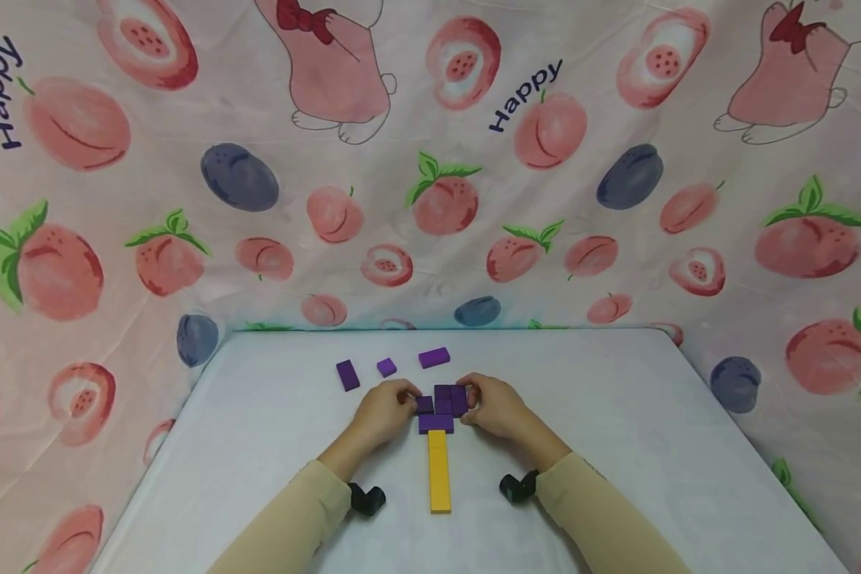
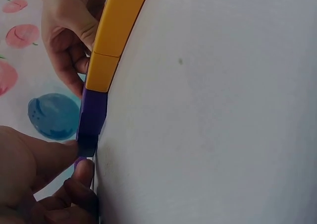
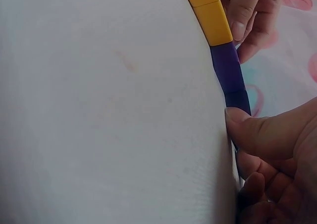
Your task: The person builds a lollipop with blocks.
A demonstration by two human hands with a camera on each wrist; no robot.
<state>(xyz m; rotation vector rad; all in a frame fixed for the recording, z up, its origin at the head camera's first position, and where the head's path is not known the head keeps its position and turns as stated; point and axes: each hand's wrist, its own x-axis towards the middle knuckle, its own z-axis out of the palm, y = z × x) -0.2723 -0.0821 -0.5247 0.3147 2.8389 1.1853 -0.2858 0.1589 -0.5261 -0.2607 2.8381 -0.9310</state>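
My left hand (image 1: 385, 413) pinches a small purple block (image 1: 425, 404) between thumb and fingers, at the left of a cluster of purple blocks. On the other side, my right hand (image 1: 500, 406) grips the upright purple block (image 1: 459, 400) at the cluster's right edge. A wide purple block (image 1: 436, 424) lies below these, at the top of a yellow column (image 1: 439, 472) of end-to-end blocks. The left wrist view shows the left thumb (image 2: 64, 154) against the purple block's side. In the right wrist view the right thumb (image 3: 242, 125) presses along the dark purple edge.
Three loose purple pieces lie beyond the hands: a dark block (image 1: 347, 375), a small cube (image 1: 387, 367) and a longer block (image 1: 434, 358). They rest on a white-covered table (image 1: 581, 367). A fruit-print cloth (image 1: 373, 167) hangs behind. Black wrist devices (image 1: 367, 500) sit at both cuffs.
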